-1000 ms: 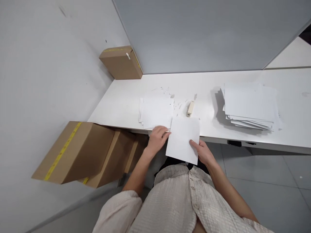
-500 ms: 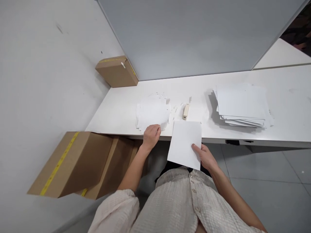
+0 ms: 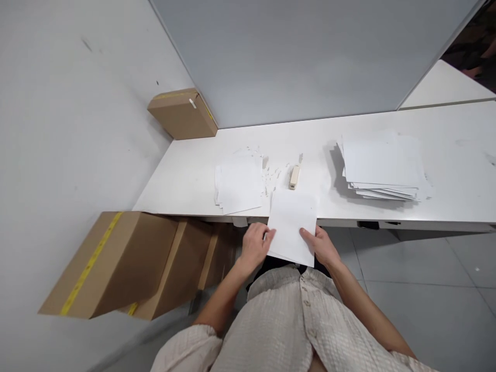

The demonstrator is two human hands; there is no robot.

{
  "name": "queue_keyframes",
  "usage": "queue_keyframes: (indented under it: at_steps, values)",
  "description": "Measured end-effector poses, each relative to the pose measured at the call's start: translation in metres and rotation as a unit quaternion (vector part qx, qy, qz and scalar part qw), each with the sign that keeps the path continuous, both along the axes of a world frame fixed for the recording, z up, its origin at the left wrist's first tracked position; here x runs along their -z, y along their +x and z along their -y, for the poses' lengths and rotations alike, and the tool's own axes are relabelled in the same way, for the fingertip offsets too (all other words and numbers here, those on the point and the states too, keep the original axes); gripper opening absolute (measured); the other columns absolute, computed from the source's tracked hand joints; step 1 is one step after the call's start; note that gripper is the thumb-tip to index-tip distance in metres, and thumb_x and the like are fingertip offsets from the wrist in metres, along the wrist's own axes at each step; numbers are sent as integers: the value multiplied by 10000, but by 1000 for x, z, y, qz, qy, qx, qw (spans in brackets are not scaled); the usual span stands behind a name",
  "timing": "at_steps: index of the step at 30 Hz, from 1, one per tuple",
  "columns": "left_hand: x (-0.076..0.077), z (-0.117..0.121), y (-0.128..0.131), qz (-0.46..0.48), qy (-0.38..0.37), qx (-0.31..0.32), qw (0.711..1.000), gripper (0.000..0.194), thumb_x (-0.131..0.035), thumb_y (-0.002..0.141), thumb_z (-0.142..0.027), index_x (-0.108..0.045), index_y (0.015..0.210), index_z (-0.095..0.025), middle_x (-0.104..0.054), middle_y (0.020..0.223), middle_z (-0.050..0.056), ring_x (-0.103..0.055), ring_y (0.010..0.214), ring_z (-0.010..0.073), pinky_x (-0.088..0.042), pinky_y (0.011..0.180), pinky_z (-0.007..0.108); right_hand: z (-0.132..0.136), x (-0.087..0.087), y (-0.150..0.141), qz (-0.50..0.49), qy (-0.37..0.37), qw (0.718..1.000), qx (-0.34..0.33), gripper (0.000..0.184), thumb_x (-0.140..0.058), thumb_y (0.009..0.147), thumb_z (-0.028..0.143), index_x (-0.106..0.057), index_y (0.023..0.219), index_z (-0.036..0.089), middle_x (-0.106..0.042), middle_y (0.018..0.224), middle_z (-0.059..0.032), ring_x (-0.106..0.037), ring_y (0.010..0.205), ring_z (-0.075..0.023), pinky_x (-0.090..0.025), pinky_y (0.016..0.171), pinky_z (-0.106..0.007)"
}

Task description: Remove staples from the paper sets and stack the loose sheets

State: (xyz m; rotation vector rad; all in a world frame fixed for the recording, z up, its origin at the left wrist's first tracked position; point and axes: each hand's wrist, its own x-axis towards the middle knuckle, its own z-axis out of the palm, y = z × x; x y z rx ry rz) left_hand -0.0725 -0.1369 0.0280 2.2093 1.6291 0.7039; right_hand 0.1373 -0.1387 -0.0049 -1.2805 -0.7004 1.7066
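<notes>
Several white paper sheets (image 3: pixel 292 219) lie together in front of my body, their far end over the table's front edge. My right hand (image 3: pixel 322 245) grips their right side, thumb on top and fingers underneath. At their left edge, my left hand (image 3: pixel 256 245) is closed on the paper, thumb over the top. Just beyond the sheets lies a small cream stapler (image 3: pixel 294 177). To its left rests a loose pile of paper (image 3: pixel 240 183) with uneven edges. Small torn paper scraps (image 3: pixel 272 176) are scattered between the pile and the stapler.
A taller stack of paper (image 3: pixel 382 163) stands on the right of the white table (image 3: pixel 186 173). One cardboard box (image 3: pixel 186 116) sits in the back left corner. Larger cardboard boxes (image 3: pixel 124 268) with yellow tape stand on the left below the tabletop. A grey panel (image 3: pixel 302 62) rises behind.
My left hand has left the loose pile and come right and toward me onto the left edge of the held sheets. My right hand keeps its hold.
</notes>
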Motion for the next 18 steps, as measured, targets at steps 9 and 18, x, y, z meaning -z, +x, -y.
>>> queue_keyframes:
  at_steps: [9,18]
  values:
    - [-12,-37,14,461,-193,-69,863,400,-533,805,-461,-544,1074,-165,-657,894,54,-597,805,148,-458,736,267,-3,-32,13,124,139,980,-70,355,-625,740,442,-663,960,166,-695,973,-74,-625,888,-249,-484,764,-354]
    - [-72,-73,46,524,50,-47,849,217,-575,804,-382,-587,861,-174,-629,774,14,-571,725,113,-462,697,239,-64,-92,16,121,304,938,113,229,-659,716,338,-606,902,215,-673,917,-27,-605,866,-192,-460,795,-338]
